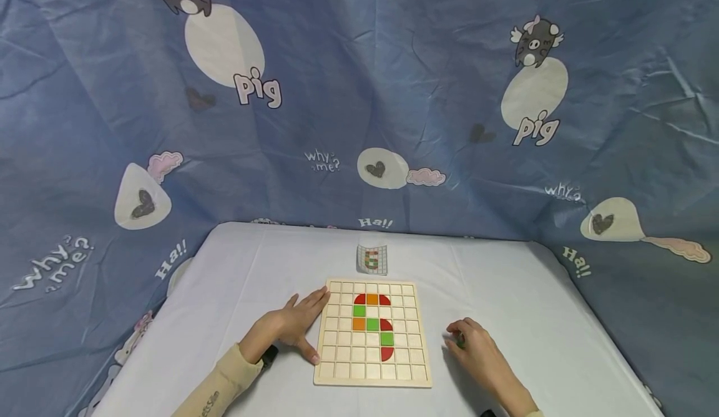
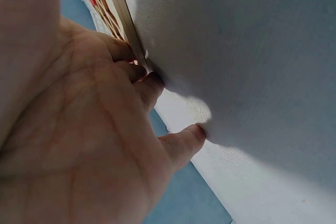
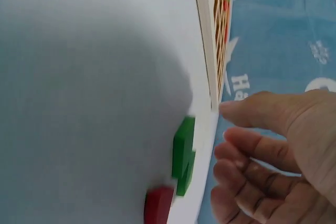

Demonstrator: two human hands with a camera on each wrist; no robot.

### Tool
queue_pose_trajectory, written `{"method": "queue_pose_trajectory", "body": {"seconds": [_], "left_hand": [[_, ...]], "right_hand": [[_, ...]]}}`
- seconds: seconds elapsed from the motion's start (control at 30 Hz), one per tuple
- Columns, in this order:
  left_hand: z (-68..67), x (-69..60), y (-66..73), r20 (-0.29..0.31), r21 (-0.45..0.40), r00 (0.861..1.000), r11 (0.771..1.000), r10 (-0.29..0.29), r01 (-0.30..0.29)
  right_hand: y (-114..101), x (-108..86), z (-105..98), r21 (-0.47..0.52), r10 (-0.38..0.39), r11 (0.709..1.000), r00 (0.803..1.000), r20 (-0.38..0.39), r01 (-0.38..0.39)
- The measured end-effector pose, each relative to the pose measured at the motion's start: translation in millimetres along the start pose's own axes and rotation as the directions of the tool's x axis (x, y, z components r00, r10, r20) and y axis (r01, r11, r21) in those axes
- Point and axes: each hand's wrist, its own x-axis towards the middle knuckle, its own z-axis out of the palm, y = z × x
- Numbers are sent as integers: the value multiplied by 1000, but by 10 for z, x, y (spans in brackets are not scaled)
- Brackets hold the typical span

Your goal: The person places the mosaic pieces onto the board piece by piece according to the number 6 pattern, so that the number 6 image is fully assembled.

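Note:
A wooden grid board [image 1: 342,370] lies flat on the table, holding several red, orange and green pieces in its squares. My left hand [image 1: 298,320] has its fingers spread along the board's left side, fingertips and thumb at the rim. To the right of the board hovers my right hand [image 1: 476,349], fingers loosely bent and nothing visible in its grasp. In the right wrist view, a green block [image 3: 183,146], a second green block [image 3: 187,176] and a red block [image 3: 158,204] lie on the table near that hand. From the head, the right hand mostly hides these blocks.
A small printed card [image 1: 372,260] showing a coloured grid pattern lies behind the board. White cloth covers the table [image 1: 505,286]. A blue printed curtain [image 1: 359,92] hangs around its back and sides.

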Motion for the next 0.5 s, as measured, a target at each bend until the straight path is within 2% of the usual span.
{"method": "queue_pose_trajectory", "body": {"seconds": [0.23,0.37,0.5], "left_hand": [[-4,5,-5,3,7,1000,1000,4,-4],[1,13,-20,4,11,1000,1000,7,-7],[12,25,-37,1,14,1000,1000,7,-7]], "right_hand": [[139,-23,-89,-63,136,989,990,39,-134],[185,-15,-94,-92,166,983,985,48,-161],[200,11,-81,-64,173,984,982,72,-168]]}}
